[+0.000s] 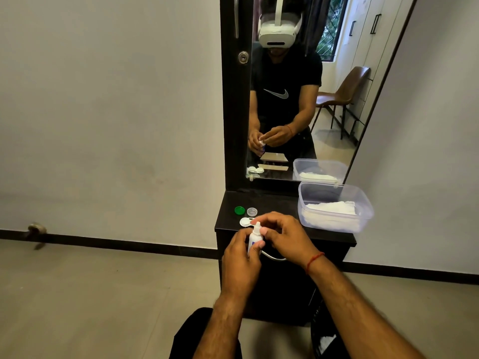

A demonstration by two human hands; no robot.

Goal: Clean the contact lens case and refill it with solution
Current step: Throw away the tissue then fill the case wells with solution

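Head view: left grip (241,255) holds bottle (252,238), right grip (287,234) pinches neck; hands half-hide case (245,222); tub (337,186) beside.

Lens case (245,222) on cabinet top (274,203), caps (239,210) just behind, tub (363,218) right, mirror (337,99) behind

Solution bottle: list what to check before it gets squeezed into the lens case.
1. Bottle held upright in the left hand: ok.
2. Bottle cap off: cannot tell; the right hand crowds its tip.
3. Lens case open: ok; green lid and clear lid lie behind it on the table.
4. Both wells exposed: not ok; the right hand hides one.
5. Wells clean and dry: cannot tell.
6. Tissues ready: ok, in the plastic box at right.
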